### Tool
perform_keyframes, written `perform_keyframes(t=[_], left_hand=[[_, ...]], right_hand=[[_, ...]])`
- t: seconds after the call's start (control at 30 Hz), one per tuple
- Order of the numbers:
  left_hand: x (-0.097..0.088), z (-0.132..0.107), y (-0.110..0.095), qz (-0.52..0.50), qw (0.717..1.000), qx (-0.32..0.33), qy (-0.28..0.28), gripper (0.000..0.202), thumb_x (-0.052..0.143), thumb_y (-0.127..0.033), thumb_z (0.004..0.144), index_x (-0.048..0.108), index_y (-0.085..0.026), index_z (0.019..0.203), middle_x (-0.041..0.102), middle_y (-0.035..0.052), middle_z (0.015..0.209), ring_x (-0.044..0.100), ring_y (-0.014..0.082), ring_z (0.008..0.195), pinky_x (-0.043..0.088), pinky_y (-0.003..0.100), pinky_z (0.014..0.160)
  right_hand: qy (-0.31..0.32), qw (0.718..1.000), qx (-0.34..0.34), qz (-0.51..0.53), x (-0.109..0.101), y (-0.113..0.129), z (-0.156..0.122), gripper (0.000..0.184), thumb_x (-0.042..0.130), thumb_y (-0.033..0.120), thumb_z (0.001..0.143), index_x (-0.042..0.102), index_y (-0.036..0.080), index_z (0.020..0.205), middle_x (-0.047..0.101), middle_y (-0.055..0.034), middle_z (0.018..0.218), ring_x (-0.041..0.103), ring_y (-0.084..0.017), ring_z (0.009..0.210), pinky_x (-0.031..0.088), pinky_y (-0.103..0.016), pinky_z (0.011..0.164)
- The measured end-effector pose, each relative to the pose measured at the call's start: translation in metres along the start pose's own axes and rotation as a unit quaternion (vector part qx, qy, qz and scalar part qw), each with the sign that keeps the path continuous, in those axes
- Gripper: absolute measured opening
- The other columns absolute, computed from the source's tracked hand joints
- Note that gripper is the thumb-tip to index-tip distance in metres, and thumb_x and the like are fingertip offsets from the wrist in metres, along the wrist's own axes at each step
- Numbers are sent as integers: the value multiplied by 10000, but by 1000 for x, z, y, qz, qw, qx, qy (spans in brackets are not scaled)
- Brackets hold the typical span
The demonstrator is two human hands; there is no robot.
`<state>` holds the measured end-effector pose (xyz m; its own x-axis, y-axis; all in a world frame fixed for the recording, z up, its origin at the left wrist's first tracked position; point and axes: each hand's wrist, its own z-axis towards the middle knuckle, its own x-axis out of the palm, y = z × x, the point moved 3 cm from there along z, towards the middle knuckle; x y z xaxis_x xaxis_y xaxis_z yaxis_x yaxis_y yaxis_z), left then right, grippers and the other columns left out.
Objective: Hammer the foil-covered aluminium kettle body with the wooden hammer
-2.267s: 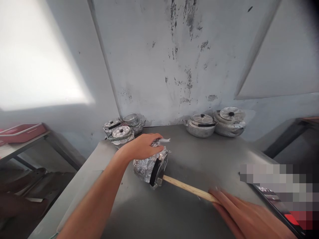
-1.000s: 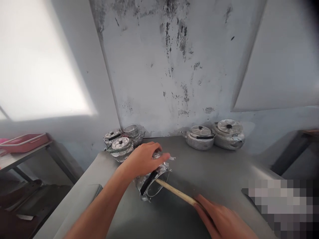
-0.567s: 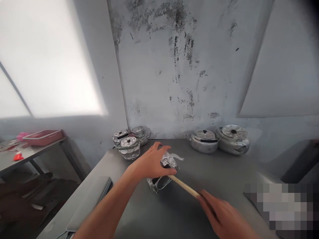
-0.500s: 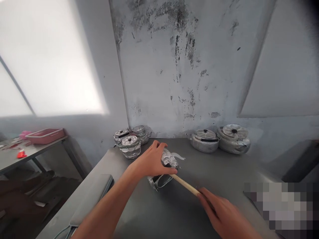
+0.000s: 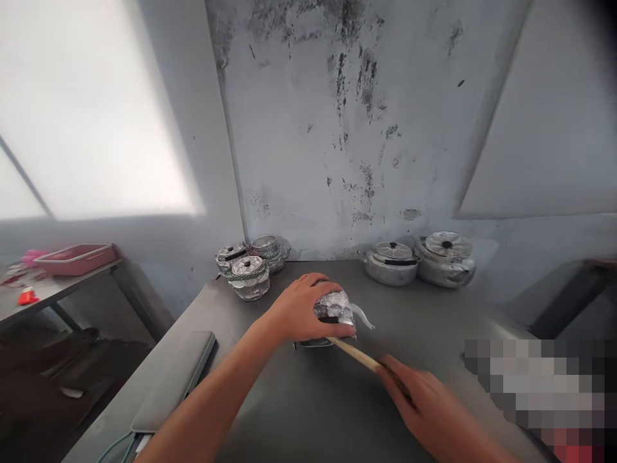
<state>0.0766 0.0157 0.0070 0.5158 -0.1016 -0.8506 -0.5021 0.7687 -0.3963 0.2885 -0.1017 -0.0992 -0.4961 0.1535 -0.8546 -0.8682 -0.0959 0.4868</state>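
Note:
In the middle of the grey table, my left hand (image 5: pixel 306 308) is wrapped over a small, dented, silvery metal pot (image 5: pixel 335 303). A thin, curved, spout-like piece (image 5: pixel 364 316) sticks out from the pot's right side, and a black strip shows near my thumb. The pot's rim shows below my palm; its inside is mostly hidden. My right hand (image 5: pixel 405 389), at the lower right, is closed around a pale wooden stick (image 5: pixel 357 354). The stick's far end reaches the pot under my left thumb, where its tip is hidden.
Several small silvery pots (image 5: pixel 248 278) stand at the back left, and two larger lidded pots (image 5: pixel 391 263) at the back right by the stained wall. A grey flat case (image 5: pixel 173 379) with a cable lies at the left edge. A pink tray (image 5: pixel 77 259) rests on another table.
The pot has turned in my left hand, so its opening shows less and its spout-like piece points lower. My left hand has moved slightly right. The stick stays in my right hand.

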Motion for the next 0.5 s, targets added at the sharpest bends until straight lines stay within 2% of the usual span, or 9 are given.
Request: perform_keyframes(t=[0.17,0.27,0.37,0.5], left_hand=[[-1,4,2,6,1000,-2,11,666,649,-748,785,611,-384,1341,530,48,1438,485,332,1329,392,509,1109],[-1,7,4,-11,1000,-11,17,757,650,-755,778,537,-369,1419,523,41,1470,481,334,1340,396,506,1111],[-1,9,8,-32,999,-26,17,865,676,-753,752,468,-314,1468,536,55,1466,483,334,1340,407,496,1112],[-1,13,12,-40,998,-44,10,797,685,-738,756,532,-296,1401,526,75,1456,501,329,1315,424,472,1097]], right_hand=[[5,1000,19,17,-9,9,4,345,382,427,1019,678,269,937,792,-44,916,755,-252,821,527,-318,664],[12,1000,12,13,-13,8,7,376,357,453,1021,682,280,944,802,-56,998,765,-255,860,542,-315,652],[15,1000,20,0,-11,-3,6,410,345,484,1022,698,287,952,805,-57,1038,774,-259,875,570,-316,649],[-2,1000,14,-9,-1,-25,0,417,403,535,996,711,274,1101,807,-46,1061,781,-266,895,616,-339,730]])
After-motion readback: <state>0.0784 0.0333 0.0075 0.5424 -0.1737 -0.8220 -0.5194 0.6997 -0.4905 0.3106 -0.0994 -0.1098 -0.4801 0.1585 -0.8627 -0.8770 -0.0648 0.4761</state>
